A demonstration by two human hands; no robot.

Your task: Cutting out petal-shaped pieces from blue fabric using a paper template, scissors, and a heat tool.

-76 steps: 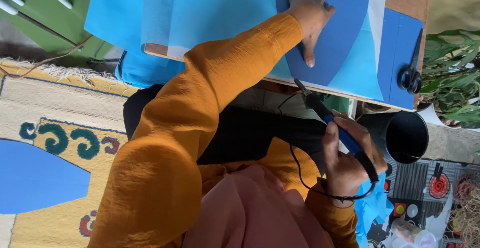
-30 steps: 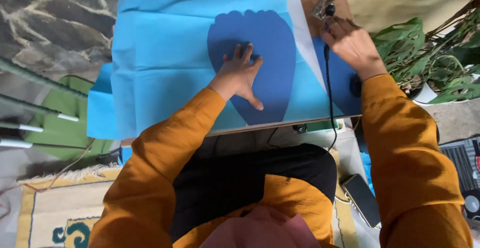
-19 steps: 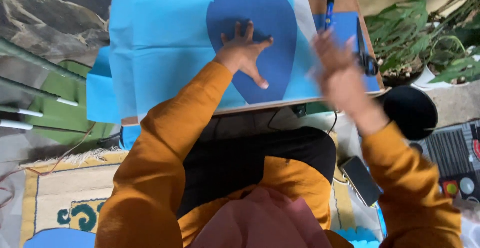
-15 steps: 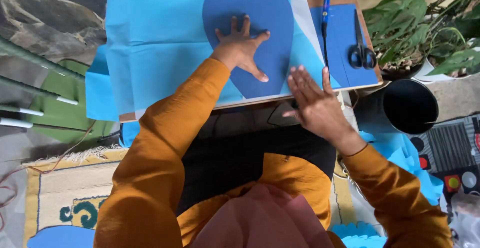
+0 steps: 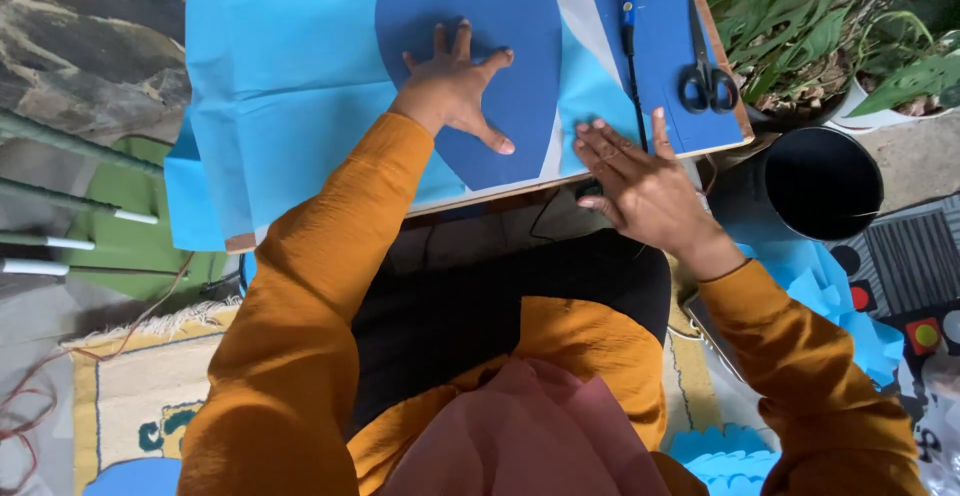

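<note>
A person's left hand, fingers spread, presses a cut dark blue paper shape on light blue tissue paper; beside it the right hand lies open-fingered, scissors idle nearby.

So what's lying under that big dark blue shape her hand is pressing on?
Under the dark blue shape, pressed by the left hand, lies a light blue sheet, with a paler strip showing at its right edge. Whatever sits directly beneath the shape is covered.

A home patio craft spot: stone paving, patterned rug, potted plants
</note>
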